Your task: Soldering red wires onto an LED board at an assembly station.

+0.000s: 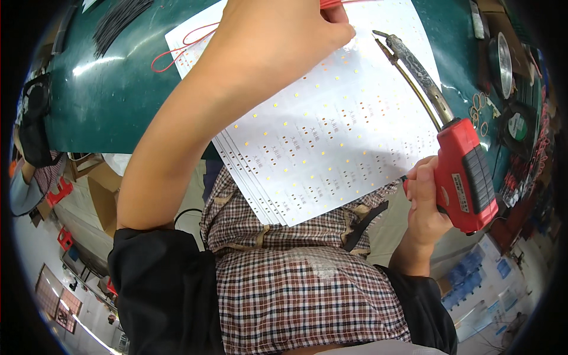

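At the top of the head view my left hand (302, 29) is bent over the far part of a white LED board sheet (319, 171). Its fingers are closed on red wire (330, 3), though the upper part of the hand is cut off. A thin loop of red wire (183, 52) lies to its left. My right hand (425, 204) grips the handle of a red and black soldering gun (464, 174). The gun's dark tip points up and left above the sheet, close to my left fingertips. Small yellow chips and copper pads dot the sheet, which tops a stack.
A green table (106, 112) carries the stack, which overhangs the near edge above my checked apron (307, 296). Black wires (121, 23) lie far left. Rubber bands (480, 112), a metal bowl (503, 65) and a black spool (518, 127) sit right. Another person's arm (26, 192) shows left.
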Demonstrator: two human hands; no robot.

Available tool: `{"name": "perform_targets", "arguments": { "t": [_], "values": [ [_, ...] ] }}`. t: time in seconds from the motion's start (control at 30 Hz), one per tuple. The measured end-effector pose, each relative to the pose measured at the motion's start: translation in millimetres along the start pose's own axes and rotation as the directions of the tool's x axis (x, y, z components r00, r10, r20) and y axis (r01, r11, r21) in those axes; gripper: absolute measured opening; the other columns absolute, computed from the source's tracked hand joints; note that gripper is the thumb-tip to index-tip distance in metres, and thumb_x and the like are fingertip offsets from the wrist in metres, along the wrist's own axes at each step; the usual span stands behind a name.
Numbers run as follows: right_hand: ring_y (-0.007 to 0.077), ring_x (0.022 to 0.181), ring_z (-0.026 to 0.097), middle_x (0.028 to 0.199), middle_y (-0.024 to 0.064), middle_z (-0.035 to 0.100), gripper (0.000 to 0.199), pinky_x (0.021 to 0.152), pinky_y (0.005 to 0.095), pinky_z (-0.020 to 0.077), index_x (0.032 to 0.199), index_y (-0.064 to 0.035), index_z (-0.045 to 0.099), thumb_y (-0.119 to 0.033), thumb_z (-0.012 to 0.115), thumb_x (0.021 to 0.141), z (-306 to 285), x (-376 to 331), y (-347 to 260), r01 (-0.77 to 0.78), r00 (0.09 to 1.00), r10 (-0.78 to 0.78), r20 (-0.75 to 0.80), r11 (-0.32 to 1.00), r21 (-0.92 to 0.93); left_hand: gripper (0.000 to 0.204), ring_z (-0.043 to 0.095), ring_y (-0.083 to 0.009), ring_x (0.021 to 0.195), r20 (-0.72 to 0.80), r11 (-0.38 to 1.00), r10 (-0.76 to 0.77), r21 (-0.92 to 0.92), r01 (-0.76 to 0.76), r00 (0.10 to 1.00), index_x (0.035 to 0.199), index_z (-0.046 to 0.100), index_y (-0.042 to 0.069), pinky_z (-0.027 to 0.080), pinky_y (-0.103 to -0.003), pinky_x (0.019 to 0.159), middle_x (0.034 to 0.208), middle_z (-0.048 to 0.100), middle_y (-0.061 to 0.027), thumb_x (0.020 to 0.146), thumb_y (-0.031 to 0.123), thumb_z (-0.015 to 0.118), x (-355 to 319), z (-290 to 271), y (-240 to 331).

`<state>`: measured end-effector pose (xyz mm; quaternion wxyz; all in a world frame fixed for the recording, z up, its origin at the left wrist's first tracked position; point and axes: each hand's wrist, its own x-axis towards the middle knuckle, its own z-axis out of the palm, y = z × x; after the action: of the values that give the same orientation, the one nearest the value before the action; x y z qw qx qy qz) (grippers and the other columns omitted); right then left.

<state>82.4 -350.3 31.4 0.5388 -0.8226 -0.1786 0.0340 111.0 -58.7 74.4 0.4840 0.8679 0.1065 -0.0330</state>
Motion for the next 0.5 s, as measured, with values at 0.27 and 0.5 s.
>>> {"name": "perform_targets", "arguments": {
  "t": [0.27,0.5],
  "values": [
    [0.0079,0.054,0.049,0.080,0.0105,0.063,0.013,0.049,0.0225,0.0402,0.106,0.0054,0.062,0.001,0.067,0.094,0,-3,-3,-0.077,0.997,0.077,0.006,0.997,-0.025,0.018,0.071,-0.0337,0.080,-0.009,0.996,-0.058,0.064,0.058,0.998,0.094,0.075,-0.006,0.054,-0.038,0.074,0.085,0.073,-0.0228,0.087,0.010,0.068,13,20,-11],
    [0.0092,0.057,0.052,0.082,0.0104,0.065,0.021,0.051,0.0225,0.0418,0.112,0.0055,0.063,0.002,0.070,0.092,1,-3,-4,-0.103,0.994,0.105,0.029,0.992,-0.074,0.018,0.070,-0.0356,0.080,-0.107,0.998,0.024,0.062,-0.017,0.994,0.092,0.067,-0.005,0.054,-0.041,0.074,0.083,0.070,-0.0225,0.083,0.009,0.072,2,22,-12]
  ]
}}
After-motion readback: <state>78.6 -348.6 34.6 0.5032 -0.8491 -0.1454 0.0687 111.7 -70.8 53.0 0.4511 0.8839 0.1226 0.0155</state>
